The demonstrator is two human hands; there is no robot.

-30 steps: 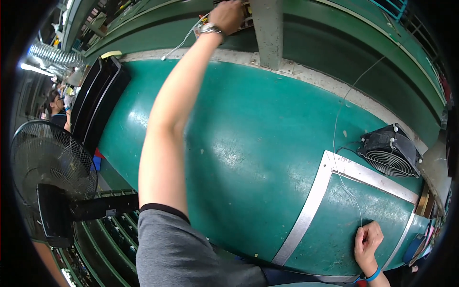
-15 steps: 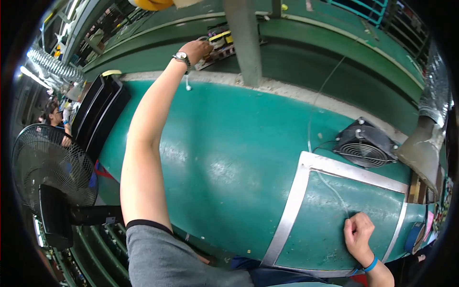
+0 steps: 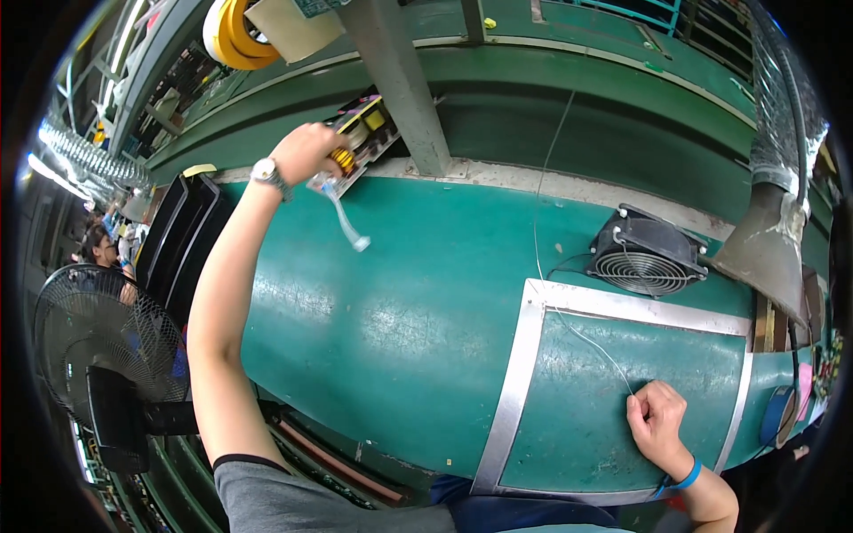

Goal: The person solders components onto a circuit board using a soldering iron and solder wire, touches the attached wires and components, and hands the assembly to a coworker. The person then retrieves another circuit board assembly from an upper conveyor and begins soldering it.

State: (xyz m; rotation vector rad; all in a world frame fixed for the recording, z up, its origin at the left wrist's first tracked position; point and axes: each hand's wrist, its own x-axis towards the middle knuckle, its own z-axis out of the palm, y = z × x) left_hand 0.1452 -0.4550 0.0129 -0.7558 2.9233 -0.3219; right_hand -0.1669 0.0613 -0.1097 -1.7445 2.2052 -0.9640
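With its fingers closed round the near end, my left hand point(image 3: 306, 153) grips a circuit board point(image 3: 378, 147) crowded with tall parts, among them a yellow-wound coil. The board is tilted over the far edge of the bench, beside the grey post. A short white cable point(image 3: 345, 220) with a plug dangles from it. My right hand point(image 3: 656, 417) is in a loose fist above the metal-framed panel at the lower right. A thin silvery wire point(image 3: 586, 340), which looks like solder, comes down from beyond the bench and ends at its fingers.
A square black fan point(image 3: 647, 251) sits on the green bench point(image 3: 400, 311), with a fume hood point(image 3: 764, 249) to its right. The grey post point(image 3: 404, 84) rises at the far edge. Black trays point(image 3: 182, 240) and a standing fan point(image 3: 107, 346) are at the left, a person beyond.
My left hand has drawn the circuit board nearer, from the channel beyond to the bench's far edge, its cable swinging along. My right hand keeps its hold on the wire. The view has shifted.
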